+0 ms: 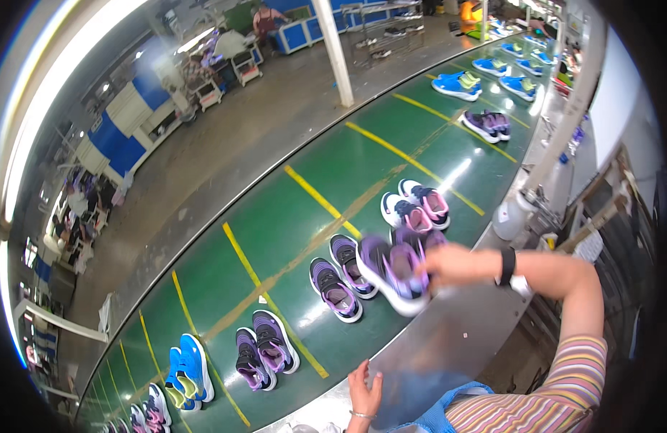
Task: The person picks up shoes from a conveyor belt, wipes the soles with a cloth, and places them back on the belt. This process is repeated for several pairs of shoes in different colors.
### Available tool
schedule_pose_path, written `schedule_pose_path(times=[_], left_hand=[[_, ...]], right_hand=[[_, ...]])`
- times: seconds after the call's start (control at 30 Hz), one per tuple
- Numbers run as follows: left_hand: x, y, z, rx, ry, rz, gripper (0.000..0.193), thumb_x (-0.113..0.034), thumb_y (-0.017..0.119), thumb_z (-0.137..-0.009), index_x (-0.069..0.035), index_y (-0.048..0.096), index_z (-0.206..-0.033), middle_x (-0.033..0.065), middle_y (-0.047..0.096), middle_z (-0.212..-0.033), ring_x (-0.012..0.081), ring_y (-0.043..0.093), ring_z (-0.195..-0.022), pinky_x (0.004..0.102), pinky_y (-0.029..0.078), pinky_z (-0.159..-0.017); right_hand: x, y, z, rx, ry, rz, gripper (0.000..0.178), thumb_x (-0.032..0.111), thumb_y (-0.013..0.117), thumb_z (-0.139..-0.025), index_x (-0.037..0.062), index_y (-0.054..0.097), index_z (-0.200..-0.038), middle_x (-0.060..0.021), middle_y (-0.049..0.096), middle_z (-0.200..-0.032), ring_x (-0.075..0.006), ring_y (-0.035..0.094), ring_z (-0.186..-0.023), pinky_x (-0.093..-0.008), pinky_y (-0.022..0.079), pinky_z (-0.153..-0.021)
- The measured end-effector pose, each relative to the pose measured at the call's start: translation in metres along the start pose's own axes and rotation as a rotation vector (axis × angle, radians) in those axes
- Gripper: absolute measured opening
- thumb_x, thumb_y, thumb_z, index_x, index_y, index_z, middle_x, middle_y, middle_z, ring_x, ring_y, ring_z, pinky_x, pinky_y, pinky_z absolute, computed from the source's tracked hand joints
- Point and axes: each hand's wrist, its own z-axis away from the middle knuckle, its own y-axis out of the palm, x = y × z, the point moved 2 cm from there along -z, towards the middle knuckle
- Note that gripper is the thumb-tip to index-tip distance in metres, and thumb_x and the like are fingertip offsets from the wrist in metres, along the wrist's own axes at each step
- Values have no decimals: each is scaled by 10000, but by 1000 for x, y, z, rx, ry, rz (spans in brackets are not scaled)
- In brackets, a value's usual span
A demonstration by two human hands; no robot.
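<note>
My right hand (449,265), a black band on its wrist, reaches over the green conveyor belt (276,238). It is shut on black and purple sneakers (391,278) with white soles, tilted and smeared by motion; the fingertips are partly hidden inside them. Just left of these stands a pair of black and purple sneakers (336,289) on the belt. Behind the held shoes is a white and navy pair with pink lining (414,206). Low in the view, my left hand (366,391) is empty beside the belt's near edge, fingers apart, a bracelet on its wrist.
More shoes ride the belt: a black and purple pair (267,350), a blue pair (189,372), and several blue ones (456,85) far right. A metal ledge (449,339) borders the near side. A white post (564,130) and a white container (512,216) stand at the right.
</note>
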Motion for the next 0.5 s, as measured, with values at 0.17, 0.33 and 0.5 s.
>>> schedule_pose_path(times=[0.17, 0.33, 0.5], left_hand=[[-72, 4, -84, -54, 245, -467, 512, -148, 641, -702, -122, 485, -1190, 192, 463, -1026, 319, 446, -980, 411, 358, -855], [-86, 25, -163, -79, 326, -858, 550, -243, 660, -700, -194, 468, -1213, 213, 469, -1020, 309, 459, -955, 428, 355, -816], [-59, 51, -200, 133, 196, -935, 469, -358, 647, -702, -227, 508, -1131, 165, 535, -791, 311, 540, -759, 422, 380, -691]], right_hand=[[-134, -53, -188, -152, 30, 502, 326, 170, 650, -638, 149, 622, -962, -134, 602, -778, -282, 596, -759, -414, 442, -728], [-210, -30, -276, -20, 412, 406, 501, 82, 546, -726, 239, 478, -1197, -150, 558, -1034, -301, 533, -1000, -485, 320, -913], [-199, -48, -210, -561, 95, 281, 447, 137, 610, -718, 131, 504, -1152, -192, 493, -1086, -349, 471, -1033, -404, 382, -871]])
